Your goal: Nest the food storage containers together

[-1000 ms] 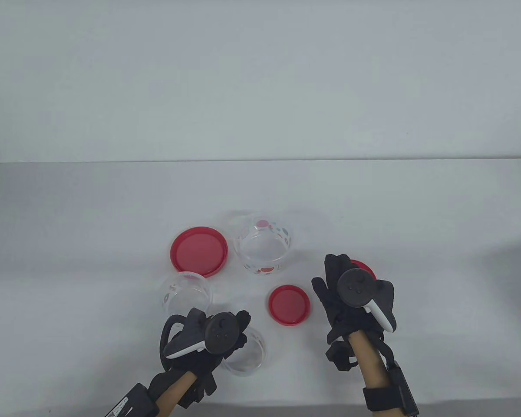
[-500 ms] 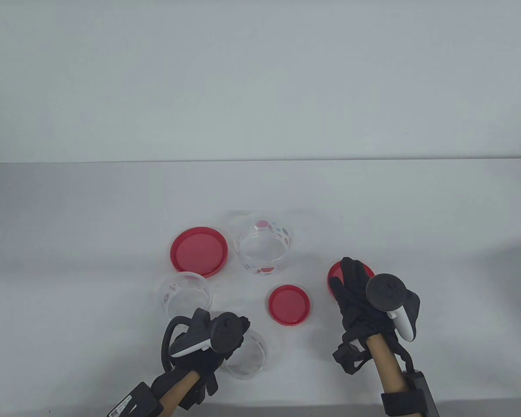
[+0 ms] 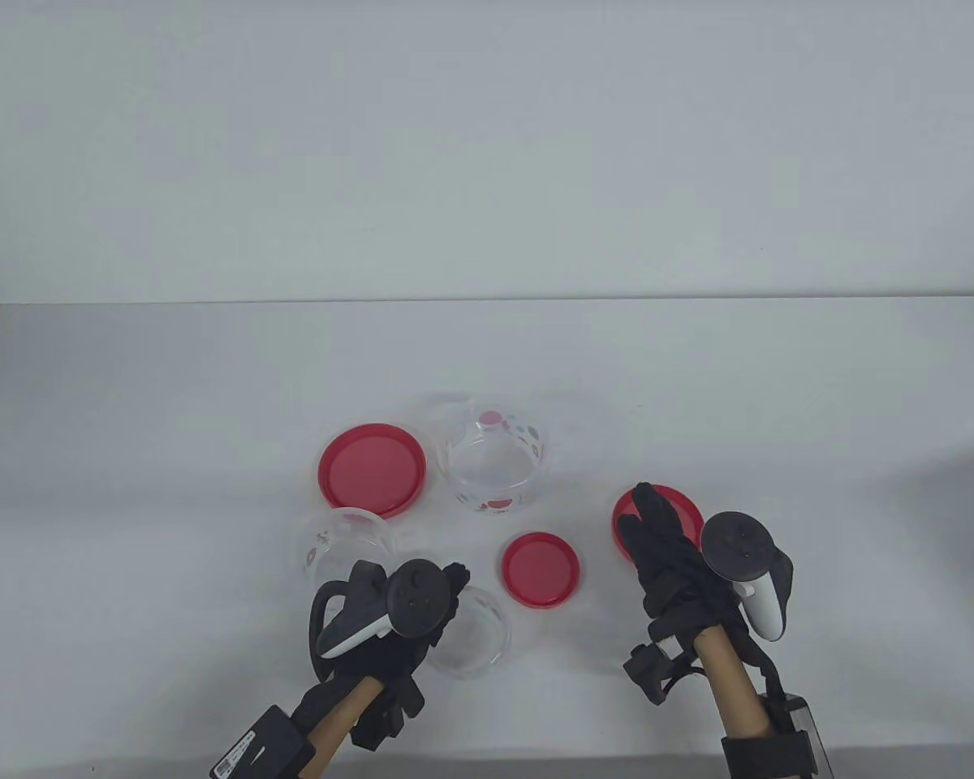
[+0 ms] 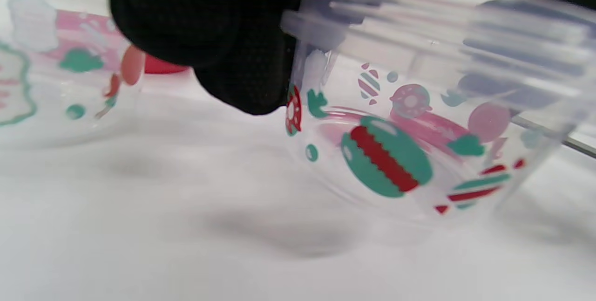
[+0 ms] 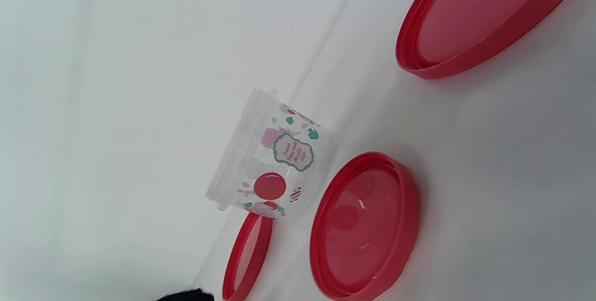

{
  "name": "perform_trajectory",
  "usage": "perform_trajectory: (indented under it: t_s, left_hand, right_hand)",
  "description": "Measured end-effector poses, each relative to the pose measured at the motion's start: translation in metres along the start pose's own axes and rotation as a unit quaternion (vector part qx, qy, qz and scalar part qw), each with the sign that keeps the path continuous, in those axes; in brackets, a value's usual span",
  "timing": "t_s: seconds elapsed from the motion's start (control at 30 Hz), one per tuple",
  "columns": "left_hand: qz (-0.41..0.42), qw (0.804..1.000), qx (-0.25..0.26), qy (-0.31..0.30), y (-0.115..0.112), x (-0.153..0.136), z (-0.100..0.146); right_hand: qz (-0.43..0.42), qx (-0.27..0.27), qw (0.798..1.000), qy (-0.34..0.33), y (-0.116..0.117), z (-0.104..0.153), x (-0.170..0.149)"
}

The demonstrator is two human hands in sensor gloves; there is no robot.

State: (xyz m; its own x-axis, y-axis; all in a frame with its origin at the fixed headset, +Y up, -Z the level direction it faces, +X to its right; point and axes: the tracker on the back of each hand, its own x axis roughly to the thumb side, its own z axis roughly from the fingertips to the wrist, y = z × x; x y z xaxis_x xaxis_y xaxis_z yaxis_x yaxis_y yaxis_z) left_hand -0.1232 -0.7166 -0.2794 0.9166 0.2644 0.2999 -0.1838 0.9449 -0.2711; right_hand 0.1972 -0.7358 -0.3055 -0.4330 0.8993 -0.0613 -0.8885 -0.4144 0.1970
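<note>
Near tub [image 3: 475, 637] sits low-centre on the surface [image 3: 130, 389], upright, mouth up. Left hand [image 3: 410, 604] grips its rim; fingers [image 4: 209, 35] clamped on the wall, seen close in the left wrist view. All places below are relative to that tub. Second clear tub [image 3: 349, 548] just up-left, near but apart. Biggest tub [image 3: 493, 466] further up, printed with sweets. Large red lid [image 3: 372, 469] up-left, just beside the biggest tub. Small red lid [image 3: 540, 570] just up-right. Third red lid [image 3: 674, 507] well right, partly under the right hand [image 3: 670, 560]; its fingers [image 3: 649, 511] lie stretched over the lid, spread, holding nothing; contact unclear.
</note>
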Motion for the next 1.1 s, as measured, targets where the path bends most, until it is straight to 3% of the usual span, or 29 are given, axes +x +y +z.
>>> perform_trajectory:
  t_s: [0.2, 0.4, 0.7, 0.9, 1.1]
  left_hand:
    - [0.008, 1.0, -0.003, 0.017, 0.021, 0.042, -0.024]
    - [-0.007, 0.999, 0.031, 0.039, 0.039, 0.083, -0.045]
    - [-0.009, 0.998, 0.044, 0.033, 0.04, 0.127, -0.063]
    - [-0.009, 0.998, 0.049, 0.028, 0.039, 0.133, -0.067]
    - [0.056, 0.997, 0.047, 0.024, 0.039, 0.105, -0.065]
  right_hand:
    - [-0.074, 0.003, 0.997, 0.01, 0.001, 0.006, 0.001]
    - [-0.104, 0.012, 0.994, 0.009, -0.001, 0.009, 0.001]
    - [-0.171, 0.028, 0.985, 0.012, 0.006, 0.01, -0.002]
    - [-0.211, 0.008, 0.977, 0.01, 0.007, 0.01, -0.004]
    - [-0.18, -0.011, 0.984, 0.009, 0.003, 0.009, -0.006]
